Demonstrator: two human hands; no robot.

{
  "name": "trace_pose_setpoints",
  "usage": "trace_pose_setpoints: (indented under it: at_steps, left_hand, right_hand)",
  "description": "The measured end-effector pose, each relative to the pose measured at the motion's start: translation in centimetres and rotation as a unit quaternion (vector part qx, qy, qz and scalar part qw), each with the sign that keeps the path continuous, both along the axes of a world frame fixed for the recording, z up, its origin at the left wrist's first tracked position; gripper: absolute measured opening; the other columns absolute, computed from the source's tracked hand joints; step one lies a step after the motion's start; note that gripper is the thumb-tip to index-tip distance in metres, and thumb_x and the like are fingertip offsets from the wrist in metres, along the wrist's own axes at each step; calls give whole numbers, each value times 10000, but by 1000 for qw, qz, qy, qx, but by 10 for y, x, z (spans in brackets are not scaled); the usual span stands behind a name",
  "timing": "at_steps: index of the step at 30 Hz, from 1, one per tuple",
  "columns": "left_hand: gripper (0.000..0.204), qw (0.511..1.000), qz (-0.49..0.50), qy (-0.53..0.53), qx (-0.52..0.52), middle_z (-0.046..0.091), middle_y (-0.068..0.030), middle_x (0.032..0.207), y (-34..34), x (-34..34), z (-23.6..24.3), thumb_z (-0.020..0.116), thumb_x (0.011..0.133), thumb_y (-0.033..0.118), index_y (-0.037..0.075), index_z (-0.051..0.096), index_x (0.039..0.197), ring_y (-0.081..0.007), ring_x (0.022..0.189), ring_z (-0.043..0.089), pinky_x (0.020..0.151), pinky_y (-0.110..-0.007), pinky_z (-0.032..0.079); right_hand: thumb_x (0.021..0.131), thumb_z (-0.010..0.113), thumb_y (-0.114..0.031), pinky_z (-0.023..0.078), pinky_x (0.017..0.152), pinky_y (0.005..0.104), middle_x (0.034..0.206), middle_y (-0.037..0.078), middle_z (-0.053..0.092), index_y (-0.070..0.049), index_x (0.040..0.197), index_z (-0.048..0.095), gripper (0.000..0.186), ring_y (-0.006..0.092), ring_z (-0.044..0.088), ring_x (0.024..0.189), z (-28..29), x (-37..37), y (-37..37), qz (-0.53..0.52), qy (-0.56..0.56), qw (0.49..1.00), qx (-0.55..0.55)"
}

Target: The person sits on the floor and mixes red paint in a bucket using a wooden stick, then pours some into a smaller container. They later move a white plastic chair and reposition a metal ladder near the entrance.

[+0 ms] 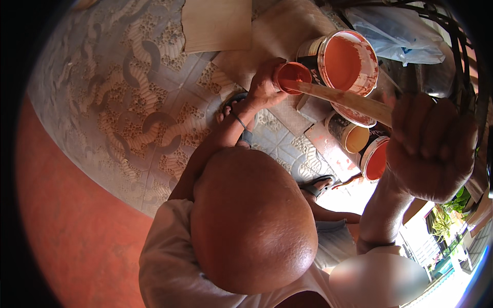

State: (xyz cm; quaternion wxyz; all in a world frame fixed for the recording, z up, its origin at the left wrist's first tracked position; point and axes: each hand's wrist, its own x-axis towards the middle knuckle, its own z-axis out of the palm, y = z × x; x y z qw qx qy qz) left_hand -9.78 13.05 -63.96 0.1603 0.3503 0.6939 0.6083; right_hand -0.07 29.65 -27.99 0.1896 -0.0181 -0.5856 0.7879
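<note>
A small round cup (pixel 291 78) with orange-red paint inside is held by my left hand (pixel 267 84), its fingers wrapped round the side. A flat wooden stick (pixel 349 101) slants across from my right hand (pixel 431 146), which is closed in a fist about its other end. The stick's far tip reaches into the cup's mouth, touching the paint. Just behind the cup stands a large bucket (pixel 372 77) of orange-red paint, its inner wall streaked. Below this bucket a paint-smeared round rim (pixel 362 119) shows in part.
Two smaller cans stand nearer: one yellowish inside (pixel 358 139), one with red paint (pixel 377 160). Cardboard (pixel 218 25) lies on the patterned tiles (pixel 149 102). A clear plastic bag (pixel 395 33) is at the far right. A large rounded bare body part blocks the lower middle. Sandalled feet (pixel 321 186) rest nearby.
</note>
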Motion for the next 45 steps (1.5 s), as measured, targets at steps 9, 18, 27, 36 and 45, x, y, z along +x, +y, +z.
trace_pose_setpoints:
  at_steps: [9, 18, 27, 36, 45]
  left_hand:
    - [718, 999, 6, 50, 8, 679, -161, 1301, -2, -2, -3, 970, 715, 162, 72, 643, 1347, -383, 1203, 668, 1025, -478, 566]
    - [670, 993, -2, 122, -1, 680, -176, 1258, 1, -4, 6, 957, 722, 151, 62, 654, 1313, -409, 1168, 668, 1011, -497, 561]
    - [624, 995, -16, 101, 7, 687, -160, 1244, 2, -4, 9, 961, 727, 147, 75, 678, 1279, -396, 1170, 669, 1022, -494, 555]
    - [644, 997, -1, 73, 2, 688, -146, 1225, 2, 0, 6, 973, 716, 160, 84, 676, 1282, -386, 1167, 672, 1029, -492, 557]
    - [674, 996, -46, 72, -7, 697, -143, 1229, 4, -5, 4, 978, 707, 151, 80, 664, 1299, -380, 1124, 697, 983, -481, 588]
  right_hand:
    - [1153, 428, -278, 347, 647, 369, 680, 19, 361, -181, 712, 350, 458, 161, 332, 613, 6, 2, -5, -52, -29, 998, 4]
    - [1156, 411, -274, 350, 667, 385, 696, 22, 366, -190, 725, 350, 444, 163, 345, 625, 2, 9, -1, -54, -21, 998, 9]
    - [1134, 417, -260, 343, 643, 383, 697, 25, 356, -186, 715, 342, 431, 172, 342, 626, -2, 12, 1, -98, -19, 995, -4]
    - [1119, 420, -263, 343, 639, 372, 686, 25, 359, -182, 715, 362, 416, 159, 328, 594, -2, 16, -2, -135, -29, 990, 10]
    - [1132, 414, -260, 342, 637, 375, 661, 10, 345, -178, 717, 380, 425, 150, 301, 558, -4, 15, -4, -138, -13, 990, 8]
